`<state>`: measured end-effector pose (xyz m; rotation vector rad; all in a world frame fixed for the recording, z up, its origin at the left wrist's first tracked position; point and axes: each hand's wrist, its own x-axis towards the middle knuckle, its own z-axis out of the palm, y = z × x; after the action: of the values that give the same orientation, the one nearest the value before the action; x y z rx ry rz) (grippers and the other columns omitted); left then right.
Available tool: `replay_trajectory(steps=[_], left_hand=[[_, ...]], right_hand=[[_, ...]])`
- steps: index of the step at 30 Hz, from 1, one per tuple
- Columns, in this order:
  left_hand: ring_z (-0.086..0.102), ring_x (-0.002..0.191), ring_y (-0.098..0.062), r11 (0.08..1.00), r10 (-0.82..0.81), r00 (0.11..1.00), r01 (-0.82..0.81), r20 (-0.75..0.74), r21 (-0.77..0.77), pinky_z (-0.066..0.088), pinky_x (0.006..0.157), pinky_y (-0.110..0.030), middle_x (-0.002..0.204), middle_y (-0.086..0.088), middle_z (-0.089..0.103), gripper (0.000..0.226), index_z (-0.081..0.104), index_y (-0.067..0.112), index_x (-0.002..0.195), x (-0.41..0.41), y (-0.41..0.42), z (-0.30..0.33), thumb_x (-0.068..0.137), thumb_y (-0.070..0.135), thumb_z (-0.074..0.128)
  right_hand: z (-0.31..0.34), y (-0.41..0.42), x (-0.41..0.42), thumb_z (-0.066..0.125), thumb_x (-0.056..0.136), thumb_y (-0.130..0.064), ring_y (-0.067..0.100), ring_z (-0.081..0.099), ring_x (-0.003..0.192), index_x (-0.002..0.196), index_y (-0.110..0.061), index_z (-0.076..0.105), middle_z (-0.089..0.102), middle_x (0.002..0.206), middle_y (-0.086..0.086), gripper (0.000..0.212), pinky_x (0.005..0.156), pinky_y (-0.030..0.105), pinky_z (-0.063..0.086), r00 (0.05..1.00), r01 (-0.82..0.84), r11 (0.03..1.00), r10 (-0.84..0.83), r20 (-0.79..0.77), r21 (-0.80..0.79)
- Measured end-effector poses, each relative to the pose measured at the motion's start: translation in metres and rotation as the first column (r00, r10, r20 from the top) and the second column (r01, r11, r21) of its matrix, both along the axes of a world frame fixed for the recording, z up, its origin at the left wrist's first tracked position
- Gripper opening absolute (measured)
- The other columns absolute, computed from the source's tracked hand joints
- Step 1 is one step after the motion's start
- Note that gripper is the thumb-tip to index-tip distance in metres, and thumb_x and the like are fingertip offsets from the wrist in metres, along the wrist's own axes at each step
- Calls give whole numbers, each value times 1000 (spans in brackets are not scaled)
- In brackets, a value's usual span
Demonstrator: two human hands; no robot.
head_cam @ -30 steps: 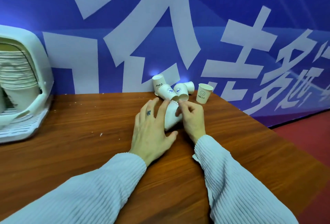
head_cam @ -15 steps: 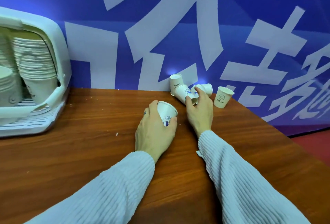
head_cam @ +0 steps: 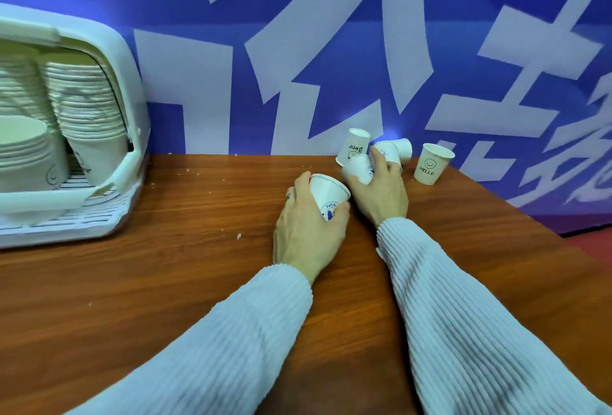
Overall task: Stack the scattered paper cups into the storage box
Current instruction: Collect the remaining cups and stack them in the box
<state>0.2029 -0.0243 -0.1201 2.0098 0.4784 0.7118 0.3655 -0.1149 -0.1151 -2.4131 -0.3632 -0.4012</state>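
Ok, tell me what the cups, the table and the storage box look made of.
Cups, such as the HELLO cup: matte white paper, thin rolled rims, printed logos. Table: brown wood grain with slight sheen, possibly laminate. Storage box: smooth white moulded plastic, rounded corners, slotted floor.

White paper cups (head_cam: pixel 433 163) scattered; storage box (head_cam: pixel 129 83) holds stacks.

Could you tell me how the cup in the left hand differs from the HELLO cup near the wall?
The cup in the left hand is gripped by the left hand and tilted; the HELLO cup stands upright on the table, untouched. The held cup carries a round blue print; the HELLO cup shows a smiley above its word. Both are small white paper cups, mouths open upward.
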Motion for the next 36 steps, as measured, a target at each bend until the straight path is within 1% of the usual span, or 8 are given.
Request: replay_trajectory(steps=[6,10,15,18,28,31,33,36], left_hand=[[48,135,-26,991,-13,1000,15,21,-132,41,108,-41,153,0,45,82,25,29,156,-30,1,12,90,49,68],[53,129,-26,991,-5,997,16,78,-133,46,107,-47,151,2,47,84,21,35,155,-67,18,24,89,53,69],[55,120,-19,996,11,990,1,144,-88,54,98,-41,143,3,50,81,26,34,153,-117,52,37,89,51,72],[55,121,-18,997,23,985,-10,171,-73,49,93,-33,143,3,51,80,29,32,153,-143,74,43,88,48,73],[52,131,-22,914,404,837,-385,368,-129,45,109,-48,146,1,53,74,33,30,150,-234,179,73,87,46,69],[53,127,-22,893,448,813,-424,371,-149,47,101,-35,143,-1,54,71,33,26,150,-256,208,77,92,37,71],[54,123,-20,875,480,798,-461,365,-144,44,90,-25,139,0,56,68,34,26,148,-267,223,76,92,38,71],[56,121,-22,852,516,776,-509,363,-122,47,100,-40,137,1,58,70,36,28,145,-276,241,71,87,47,69]], right_hand=[[6,-24,-73,54,83,-49,34,52,134,160,-48,19,53,153,1,84,105,43,41,961,-83,974,135,-243,213],[17,-20,-119,68,84,-26,13,55,129,158,-42,27,49,151,-12,86,110,39,47,924,-228,838,347,-161,496],[32,13,-169,81,83,-17,16,61,121,147,-36,40,56,136,-4,78,103,40,55,891,-344,769,448,-71,540],[46,39,-192,85,82,-15,16,57,125,151,-34,37,51,142,-2,87,94,22,56,852,-432,719,523,-16,544],[101,181,-263,86,76,-35,17,55,126,146,-25,48,57,138,0,80,109,45,49,755,-630,682,650,87,371],[115,230,-276,81,79,-39,21,52,131,152,-22,42,53,143,4,84,112,42,44,735,-668,676,665,131,312],[121,254,-277,79,86,-36,25,47,137,156,-20,37,47,152,8,83,111,33,38,725,-688,700,675,136,191],[122,274,-272,76,88,-40,30,44,142,159,-20,32,42,158,12,86,112,38,38,709,-695,713,701,75,-94]])
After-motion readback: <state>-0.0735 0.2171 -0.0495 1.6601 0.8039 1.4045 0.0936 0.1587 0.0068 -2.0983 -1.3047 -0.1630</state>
